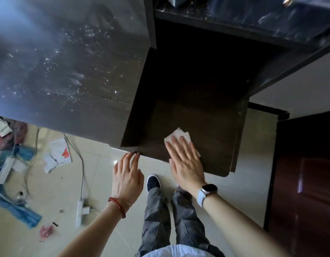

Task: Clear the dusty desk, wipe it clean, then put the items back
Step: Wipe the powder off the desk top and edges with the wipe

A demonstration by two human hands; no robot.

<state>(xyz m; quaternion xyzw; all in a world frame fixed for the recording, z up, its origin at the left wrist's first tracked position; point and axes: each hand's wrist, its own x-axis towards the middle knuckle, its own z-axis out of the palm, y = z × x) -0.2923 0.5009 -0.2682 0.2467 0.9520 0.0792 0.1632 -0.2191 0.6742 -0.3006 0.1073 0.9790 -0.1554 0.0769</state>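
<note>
The right hand lay flat on a white wipe, fingers straight and spread slightly, pressing the wipe onto the dark pulled-out shelf near its front edge. The wipe showed beyond the fingertips, toward 12 o'clock of the hand, and a corner of it peeked out at the hand's 3 o'clock side. A pale watch sat on that wrist.

The left hand held nothing; its fingers were loosely extended, and the tips touched or nearly touched the shelf's front left corner, though which could not be told. A red bead bracelet circled that wrist.

At 10 o'clock from the hands spread the dark tabletop, smeared and speckled with pale dust. At 1 o'clock a higher dark surface also showed dusty streaks.

The cleared items lay on the tiled floor at 9 o'clock: papers, a white power strip with its cable, a blue cloth or bag, and a small pink object. Below the hands were grey trousers and a dark shoe. A reddish-brown door stood at 3 o'clock.
</note>
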